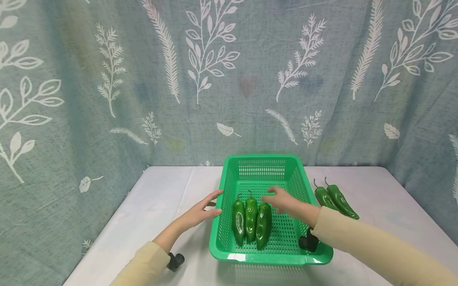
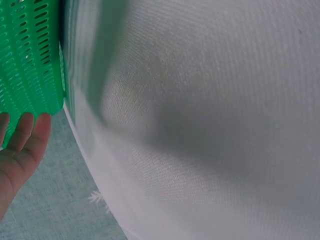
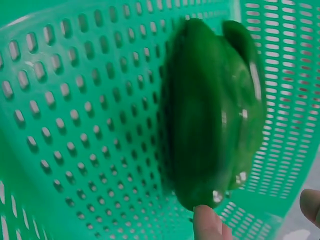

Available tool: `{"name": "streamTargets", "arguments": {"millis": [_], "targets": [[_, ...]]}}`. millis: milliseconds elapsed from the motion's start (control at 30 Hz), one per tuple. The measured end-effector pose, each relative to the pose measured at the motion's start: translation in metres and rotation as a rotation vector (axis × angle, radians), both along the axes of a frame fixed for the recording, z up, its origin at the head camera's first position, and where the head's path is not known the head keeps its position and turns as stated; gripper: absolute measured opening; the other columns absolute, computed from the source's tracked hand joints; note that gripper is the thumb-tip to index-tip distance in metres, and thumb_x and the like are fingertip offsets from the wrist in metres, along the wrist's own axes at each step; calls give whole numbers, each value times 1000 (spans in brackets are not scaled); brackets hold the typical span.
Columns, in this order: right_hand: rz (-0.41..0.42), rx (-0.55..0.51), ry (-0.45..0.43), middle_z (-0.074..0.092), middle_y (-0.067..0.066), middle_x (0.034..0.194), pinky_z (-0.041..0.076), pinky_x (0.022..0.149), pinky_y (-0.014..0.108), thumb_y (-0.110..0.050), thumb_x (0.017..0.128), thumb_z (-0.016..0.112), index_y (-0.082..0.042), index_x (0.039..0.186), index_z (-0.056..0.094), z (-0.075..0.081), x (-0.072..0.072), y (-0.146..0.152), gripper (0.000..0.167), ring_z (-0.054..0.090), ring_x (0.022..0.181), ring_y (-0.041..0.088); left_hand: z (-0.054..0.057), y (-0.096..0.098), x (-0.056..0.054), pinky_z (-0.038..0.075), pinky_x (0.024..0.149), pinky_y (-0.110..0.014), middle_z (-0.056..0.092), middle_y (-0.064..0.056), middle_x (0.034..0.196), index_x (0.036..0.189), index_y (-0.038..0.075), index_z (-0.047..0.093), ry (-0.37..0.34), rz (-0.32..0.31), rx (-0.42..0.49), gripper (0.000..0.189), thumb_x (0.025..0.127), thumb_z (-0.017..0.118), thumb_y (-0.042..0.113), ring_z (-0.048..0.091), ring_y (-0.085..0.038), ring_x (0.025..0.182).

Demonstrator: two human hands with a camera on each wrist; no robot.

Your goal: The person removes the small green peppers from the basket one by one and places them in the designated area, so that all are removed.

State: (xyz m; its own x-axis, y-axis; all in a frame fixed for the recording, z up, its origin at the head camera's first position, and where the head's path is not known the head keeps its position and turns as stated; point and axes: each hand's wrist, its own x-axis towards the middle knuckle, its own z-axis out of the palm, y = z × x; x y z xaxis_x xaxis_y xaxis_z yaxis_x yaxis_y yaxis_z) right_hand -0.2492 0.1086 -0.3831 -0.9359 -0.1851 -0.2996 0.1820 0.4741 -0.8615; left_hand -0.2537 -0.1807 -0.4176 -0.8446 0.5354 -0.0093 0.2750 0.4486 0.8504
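Three green peppers (image 1: 251,219) lie side by side, stems toward the far end, in the left part of a green plastic basket (image 1: 261,257). My right hand (image 1: 282,198) is inside the basket, above the stem end of the rightmost pepper (image 1: 264,226). In the right wrist view, a fingertip (image 3: 204,220) overlaps that pepper's end, while the thumb stands well apart. My left hand (image 1: 202,210) is at the basket's left side, with fingers extended and thumb spread, fingertips right at the rim. The left wrist view has those fingers (image 2: 37,137) in front of the perforated wall.
Two more green peppers (image 1: 342,201) lie on the white table (image 1: 379,198), right of the basket, partly behind the right sleeve (image 1: 350,234). A grey-green curtain (image 1: 247,119) with white leaf prints hangs behind the table and along both sides.
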Motion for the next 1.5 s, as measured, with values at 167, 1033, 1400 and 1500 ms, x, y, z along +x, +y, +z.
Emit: {"name": "streamTargets", "arguments": {"millis": [167,1033,1400,1500], "targets": [[11,-16,-34,40,29,131,47,85,49,-21,90,56,5,137,29,-6,2,-2,60,44,114,47,-1,0,0,36,95,-55,25,-10,149,146,22,22,2,-5,-4,64,91,54,31,35,-36,126],[49,164,-138,51,16,93,51,63,36,-23,81,69,10,124,38,-29,8,-10,63,56,72,26,1,0,0,34,96,-56,25,-10,148,146,20,22,-8,-8,2,65,91,54,31,35,-36,127],[40,196,-80,52,16,94,52,61,37,-26,80,70,8,116,42,-31,11,-15,58,57,70,27,2,0,1,35,96,-56,26,-11,148,146,19,22,-6,-5,6,66,90,54,32,35,-37,126],[47,221,-56,51,14,89,52,59,36,-28,79,71,5,107,45,-33,12,-15,51,57,68,26,2,0,1,34,96,-56,26,-11,148,146,19,22,-8,-6,4,66,90,54,31,35,-37,126]]}}
